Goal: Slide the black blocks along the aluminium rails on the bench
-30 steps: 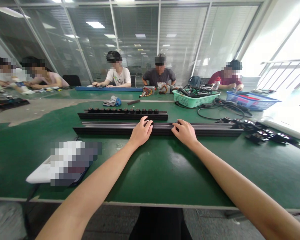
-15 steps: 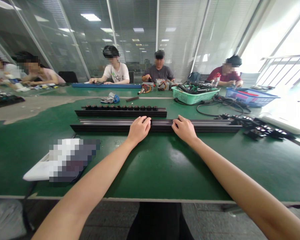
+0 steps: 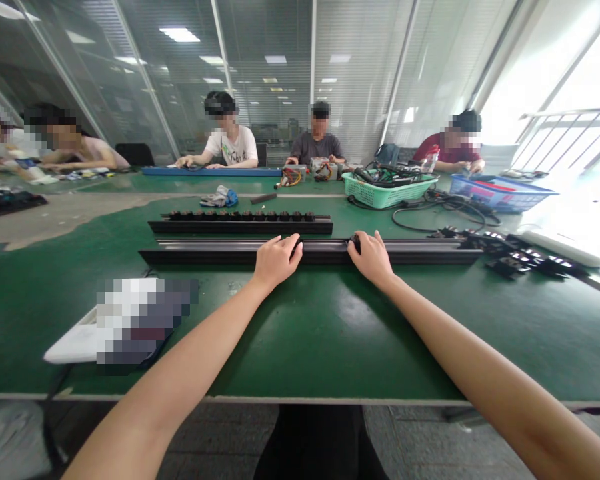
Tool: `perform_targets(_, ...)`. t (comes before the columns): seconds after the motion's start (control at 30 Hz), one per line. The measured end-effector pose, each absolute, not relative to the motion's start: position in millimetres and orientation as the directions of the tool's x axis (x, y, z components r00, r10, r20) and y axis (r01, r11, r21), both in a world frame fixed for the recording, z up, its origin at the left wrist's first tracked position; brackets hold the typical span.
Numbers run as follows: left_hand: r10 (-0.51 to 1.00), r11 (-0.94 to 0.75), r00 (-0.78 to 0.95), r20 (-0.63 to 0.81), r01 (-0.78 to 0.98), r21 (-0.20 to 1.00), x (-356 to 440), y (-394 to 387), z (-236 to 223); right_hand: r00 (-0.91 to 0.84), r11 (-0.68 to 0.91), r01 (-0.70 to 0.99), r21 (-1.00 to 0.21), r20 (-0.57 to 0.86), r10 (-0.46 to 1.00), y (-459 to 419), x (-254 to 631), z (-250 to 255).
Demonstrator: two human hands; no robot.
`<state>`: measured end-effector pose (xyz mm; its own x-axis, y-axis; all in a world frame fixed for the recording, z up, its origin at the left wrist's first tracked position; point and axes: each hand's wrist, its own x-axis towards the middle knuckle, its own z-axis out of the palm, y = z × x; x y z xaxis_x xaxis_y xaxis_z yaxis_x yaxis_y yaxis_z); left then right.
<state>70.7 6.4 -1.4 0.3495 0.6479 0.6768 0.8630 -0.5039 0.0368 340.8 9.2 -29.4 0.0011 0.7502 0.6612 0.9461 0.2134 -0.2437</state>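
Across the middle of the green table lies the long rail, well apart from the near edge. Behind it, with only a narrow strip between, runs the short rail. To the right, black parts are near its end. Left hand and right hand are on the long rail, apart; each has bent fingers, narrowly open, with something dark between. Whether they grip it, I cannot tell.
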Motion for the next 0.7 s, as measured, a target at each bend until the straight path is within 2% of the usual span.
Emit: perform_targets(0.7, 0.729, -0.507, 0.4, 0.556, 0.861, 0.046, 65, 22, -7, 0.019, 0.159, 0.96, -0.23, 0.621, 0.783, 16, 340, -30)
